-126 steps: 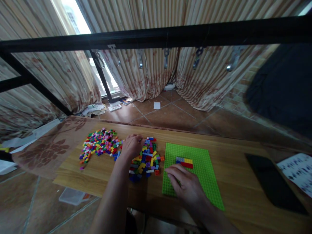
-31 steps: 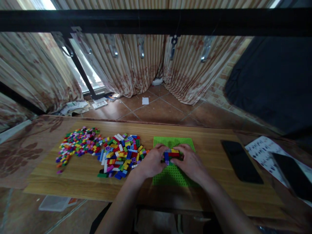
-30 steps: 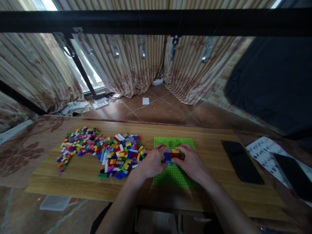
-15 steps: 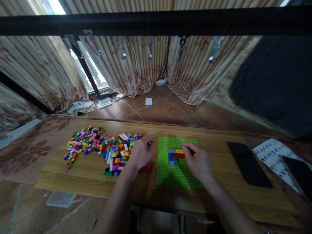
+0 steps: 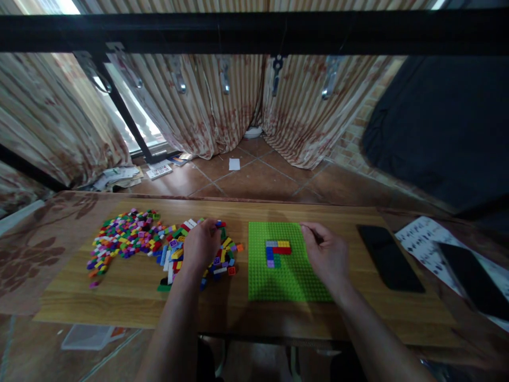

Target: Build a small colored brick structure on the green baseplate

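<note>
A green studded baseplate [image 5: 294,281] lies on the wooden board. Joined bricks [image 5: 278,250] in grey, yellow, red, blue, purple and green sit on its upper left part. My right hand [image 5: 326,253] is over the plate's right edge, thumb and fingertips pressed together; whatever may be between them is too small to make out. Over the nearer pile of loose bricks [image 5: 175,255] is my left hand [image 5: 202,245], fingers curled at a blue piece near the fingertips. Whether it grips that piece is unclear.
A second pile of small bricks [image 5: 127,233] lies at the left. On the right are a black phone-like slab [image 5: 389,257], a printed sheet [image 5: 421,239] and another dark device [image 5: 473,278]. A clear plastic box [image 5: 85,337] is on the floor.
My left hand has moved left from beside the baseplate onto the brick pile, and its fingers have curled. My right hand has drawn back from the joined bricks towards the plate's right edge.
</note>
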Demonstrator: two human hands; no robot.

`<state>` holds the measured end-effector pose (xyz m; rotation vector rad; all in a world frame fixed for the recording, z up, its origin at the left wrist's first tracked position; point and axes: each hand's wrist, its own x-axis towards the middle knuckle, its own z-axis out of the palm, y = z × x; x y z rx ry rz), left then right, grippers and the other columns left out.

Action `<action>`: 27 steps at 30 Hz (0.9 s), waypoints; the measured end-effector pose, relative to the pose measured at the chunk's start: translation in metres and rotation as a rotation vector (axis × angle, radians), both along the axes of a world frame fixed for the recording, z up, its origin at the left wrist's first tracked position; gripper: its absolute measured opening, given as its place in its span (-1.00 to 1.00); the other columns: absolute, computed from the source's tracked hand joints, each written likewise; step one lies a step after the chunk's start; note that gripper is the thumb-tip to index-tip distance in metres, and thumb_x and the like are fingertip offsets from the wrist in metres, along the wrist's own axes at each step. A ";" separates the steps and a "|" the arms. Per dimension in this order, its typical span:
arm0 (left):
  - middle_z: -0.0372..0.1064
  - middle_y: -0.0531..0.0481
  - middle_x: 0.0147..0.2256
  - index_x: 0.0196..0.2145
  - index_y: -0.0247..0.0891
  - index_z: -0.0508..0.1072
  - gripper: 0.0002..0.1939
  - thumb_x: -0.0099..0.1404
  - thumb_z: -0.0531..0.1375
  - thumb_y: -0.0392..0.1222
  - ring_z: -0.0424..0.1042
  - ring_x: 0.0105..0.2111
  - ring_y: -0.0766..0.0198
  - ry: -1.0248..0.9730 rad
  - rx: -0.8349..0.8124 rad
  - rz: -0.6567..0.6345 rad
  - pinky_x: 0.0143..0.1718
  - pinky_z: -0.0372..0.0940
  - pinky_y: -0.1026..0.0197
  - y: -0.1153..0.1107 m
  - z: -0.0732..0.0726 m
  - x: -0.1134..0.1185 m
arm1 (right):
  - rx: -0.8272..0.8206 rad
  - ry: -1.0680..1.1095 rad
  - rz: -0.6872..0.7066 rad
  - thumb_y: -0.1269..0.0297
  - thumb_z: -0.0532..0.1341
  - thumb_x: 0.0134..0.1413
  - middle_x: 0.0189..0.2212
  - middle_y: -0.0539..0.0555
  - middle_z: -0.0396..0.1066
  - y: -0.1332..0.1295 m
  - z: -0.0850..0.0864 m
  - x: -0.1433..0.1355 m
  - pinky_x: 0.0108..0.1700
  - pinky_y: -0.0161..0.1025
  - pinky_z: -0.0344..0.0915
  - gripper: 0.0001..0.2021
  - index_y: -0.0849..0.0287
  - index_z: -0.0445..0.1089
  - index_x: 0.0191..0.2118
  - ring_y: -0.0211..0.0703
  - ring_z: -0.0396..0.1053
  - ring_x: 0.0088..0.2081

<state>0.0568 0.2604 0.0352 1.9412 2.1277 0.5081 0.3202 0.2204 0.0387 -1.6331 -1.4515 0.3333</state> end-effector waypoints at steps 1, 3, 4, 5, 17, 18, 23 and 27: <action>0.53 -0.10 -0.24 -0.14 -0.23 0.50 -0.72 0.24 0.09 -0.20 0.50 -0.22 0.12 -0.017 0.001 0.007 -0.19 0.31 0.18 0.001 0.000 -0.001 | 0.001 0.004 -0.004 0.09 0.08 0.17 -0.33 0.12 0.56 0.000 0.000 0.001 -0.22 -0.16 0.37 -0.67 0.17 0.52 -0.25 -0.06 0.49 -0.30; 0.54 -0.12 -0.23 -0.12 -0.25 0.51 -0.69 0.24 0.07 -0.20 0.50 -0.23 0.12 -0.071 0.013 0.034 -0.18 0.31 0.19 0.002 0.002 -0.004 | -0.005 0.009 -0.010 0.08 0.08 0.17 -0.35 0.12 0.56 0.000 0.000 0.002 -0.24 -0.17 0.37 -0.67 0.17 0.52 -0.26 -0.06 0.49 -0.32; 0.54 -0.13 -0.22 -0.11 -0.26 0.52 -0.68 0.24 0.07 -0.20 0.50 -0.23 0.13 -0.102 0.024 0.057 -0.18 0.32 0.19 0.003 0.003 -0.007 | -0.010 0.010 -0.012 0.08 0.08 0.17 -0.36 0.11 0.56 0.000 0.000 0.003 -0.25 -0.17 0.37 -0.66 0.17 0.52 -0.26 -0.06 0.49 -0.33; 0.54 -0.13 -0.22 -0.11 -0.27 0.52 -0.67 0.24 0.07 -0.21 0.50 -0.24 0.14 -0.134 0.040 0.083 -0.18 0.32 0.21 0.004 0.004 -0.011 | -0.014 0.009 -0.013 0.07 0.08 0.17 -0.36 0.12 0.56 -0.001 0.000 0.003 -0.25 -0.17 0.37 -0.66 0.17 0.52 -0.26 -0.06 0.49 -0.34; 0.54 -0.10 -0.29 -0.14 -0.30 0.55 -0.66 0.20 0.08 -0.20 0.49 -0.31 0.20 -0.235 0.093 0.235 -0.21 0.35 0.22 0.002 0.003 -0.070 | -0.046 -0.005 -0.015 0.07 0.12 0.15 -0.31 0.08 0.57 -0.004 -0.003 0.004 -0.19 -0.15 0.39 -0.71 0.10 0.52 -0.24 -0.03 0.51 -0.26; 0.54 -0.10 -0.27 -0.14 -0.30 0.55 -0.67 0.20 0.09 -0.21 0.49 -0.29 0.19 -0.223 0.084 0.219 -0.18 0.35 0.21 0.001 0.003 -0.072 | -0.050 -0.003 -0.017 0.06 0.12 0.15 -0.31 0.08 0.57 -0.004 -0.003 0.003 -0.20 -0.15 0.39 -0.71 0.09 0.52 -0.24 -0.03 0.51 -0.27; 0.50 -0.11 -0.15 -0.13 -0.25 0.54 -0.69 0.20 0.12 -0.24 0.44 -0.12 0.14 -0.105 0.078 0.070 -0.02 0.29 0.15 -0.001 0.006 -0.066 | -0.060 -0.012 0.001 0.04 0.12 0.14 -0.34 0.07 0.57 -0.004 -0.005 -0.001 -0.23 -0.15 0.40 -0.70 0.09 0.51 -0.25 -0.03 0.52 -0.29; 0.48 -0.12 -0.11 -0.10 -0.25 0.52 -0.68 0.22 0.14 -0.17 0.40 -0.07 0.06 0.039 0.098 -0.048 0.04 0.24 0.07 0.004 0.003 -0.046 | -0.060 -0.029 0.009 0.03 0.11 0.14 -0.33 0.09 0.57 -0.004 -0.007 -0.004 -0.21 -0.15 0.40 -0.68 0.11 0.52 -0.25 -0.03 0.52 -0.28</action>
